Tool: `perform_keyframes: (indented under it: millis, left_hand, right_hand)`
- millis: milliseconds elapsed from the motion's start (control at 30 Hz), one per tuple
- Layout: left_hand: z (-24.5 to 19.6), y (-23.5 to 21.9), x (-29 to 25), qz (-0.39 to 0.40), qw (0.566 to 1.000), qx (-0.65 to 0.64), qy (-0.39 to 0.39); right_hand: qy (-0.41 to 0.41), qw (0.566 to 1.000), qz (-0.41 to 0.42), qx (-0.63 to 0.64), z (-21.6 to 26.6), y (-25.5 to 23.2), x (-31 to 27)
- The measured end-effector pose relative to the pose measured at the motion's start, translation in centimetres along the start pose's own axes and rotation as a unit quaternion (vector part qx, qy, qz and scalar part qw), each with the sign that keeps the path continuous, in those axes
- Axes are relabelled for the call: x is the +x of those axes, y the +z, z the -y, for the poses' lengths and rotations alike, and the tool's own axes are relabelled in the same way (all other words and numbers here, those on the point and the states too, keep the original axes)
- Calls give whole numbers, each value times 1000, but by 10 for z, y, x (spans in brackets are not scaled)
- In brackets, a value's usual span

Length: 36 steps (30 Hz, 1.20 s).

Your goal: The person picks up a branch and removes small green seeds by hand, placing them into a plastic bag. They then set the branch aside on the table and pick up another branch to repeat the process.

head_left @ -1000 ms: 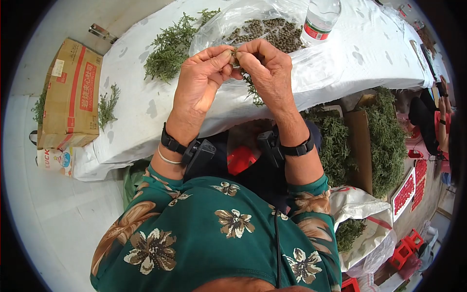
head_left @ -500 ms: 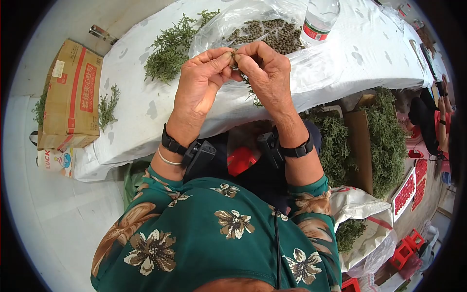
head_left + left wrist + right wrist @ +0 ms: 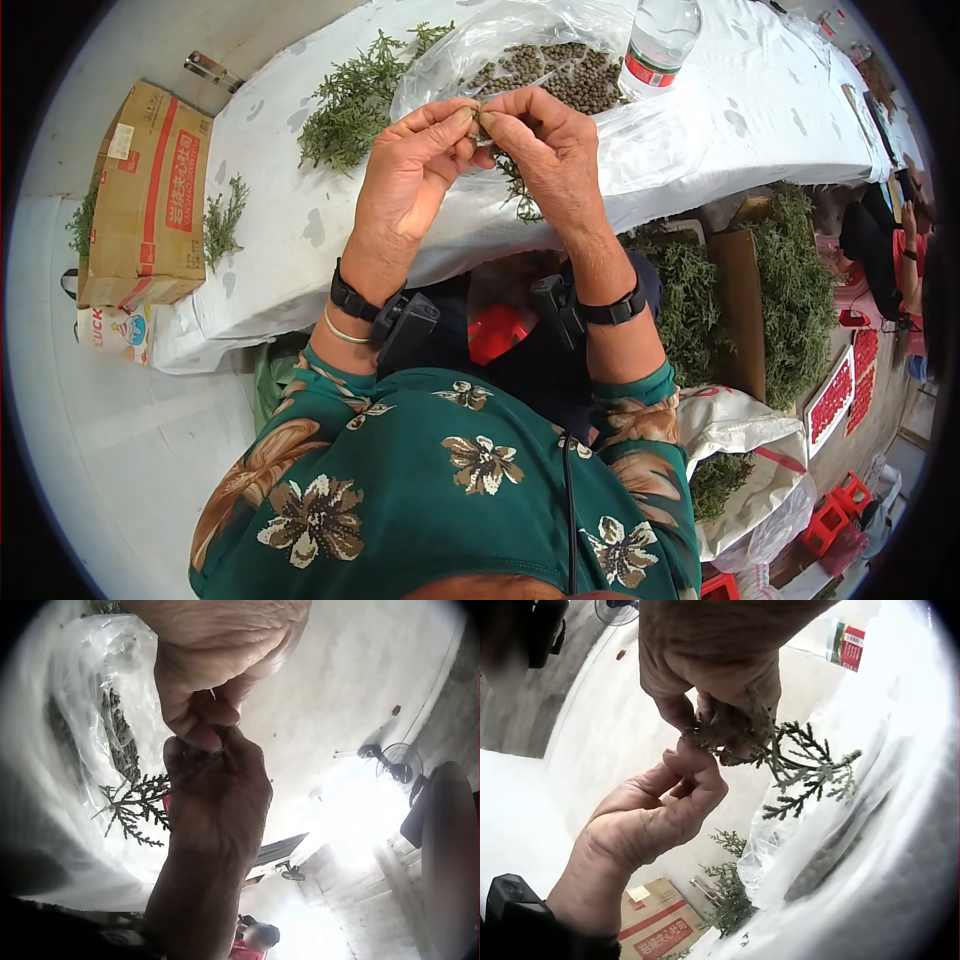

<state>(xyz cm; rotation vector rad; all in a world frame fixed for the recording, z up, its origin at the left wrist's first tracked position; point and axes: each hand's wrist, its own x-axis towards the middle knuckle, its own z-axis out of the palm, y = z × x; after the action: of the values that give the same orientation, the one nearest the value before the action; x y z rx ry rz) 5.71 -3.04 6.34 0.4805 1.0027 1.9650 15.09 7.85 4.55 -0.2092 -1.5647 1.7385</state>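
Both hands meet fingertip to fingertip over the near edge of the table in the head view. My right hand (image 3: 550, 155) holds a green evergreen sprig (image 3: 802, 769), whose scaly, forked end sticks out beneath the palm. With thumb and index finger, my left hand (image 3: 415, 165) pinches at the sprig's other end, right against the right fingertips. The exact bit between the left fingertips is mostly hidden. Just beyond the hands lies a clear plastic bag (image 3: 425, 80) spread open, with many small round brownish pellets (image 3: 585, 80) on it.
A clear bottle (image 3: 660, 45) with a red and green label stands right of the pellets. Evergreen branches (image 3: 345, 120) lie left of the bag. A cardboard box (image 3: 150, 190) sits at the table's left end. More greenery (image 3: 795, 290) fills boxes at lower right; another person (image 3: 910, 250) is beyond.
The hands stay in nearly the same place, with only small shifts at the fingertips. The sprig's hanging end under the right hand has moved a little.
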Motion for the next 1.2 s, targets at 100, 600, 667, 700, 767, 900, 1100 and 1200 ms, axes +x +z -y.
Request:
perform_keyframes:
  millis: [100,600,667,700,767,900,1100,1200]
  left_hand:
    - [-3,2,-2,-13,1000,24,0]
    - [-1,-2,0,-16,999,40,24]
    - [0,-2,-1,-10,999,39,23]
    - [0,-2,-1,-10,999,38,22]
    - [0,0,-2,-12,999,40,17]
    - [1,-1,-1,-8,999,42,18]
    - [3,-3,-1,-8,998,68,14]
    - [3,-3,-1,-4,998,62,12]
  right_hand:
    - [8,1000,-9,3,1,4,-2]
    - [54,998,18,42,4,-3,-2]
    - [54,998,16,26,5,-4,-2]
    - [53,998,14,10,5,-4,-2]
    - [54,998,12,-6,6,-4,-3]
    - [47,998,10,-30,8,-4,-4]
    - [26,998,8,-57,5,-4,-4]
    - [24,998,8,-58,4,-4,-4]
